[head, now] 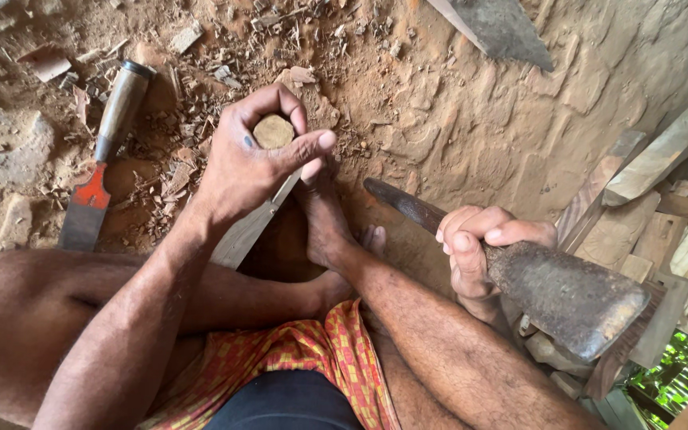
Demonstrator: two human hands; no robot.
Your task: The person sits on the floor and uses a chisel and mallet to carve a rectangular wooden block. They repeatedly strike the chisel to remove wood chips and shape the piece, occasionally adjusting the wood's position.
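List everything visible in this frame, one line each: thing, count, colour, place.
chisel in hand: 1, tan wooden handle end, upright in left grip, centre
wooden piece: 1, grey, under that chisel
hatchet-like tool: 1, dark rusty head, in right grip, right
spare chisel: 1, wooden handle, red-marked blade, on ground, left
wood chips: many, brown, on dirt, upper left
planks: several, grey-brown, right edge
checked cloth: 1, red-yellow, lap
foot: 1, beside wooden piece
left hand: 1, centre
right hand: 1, right
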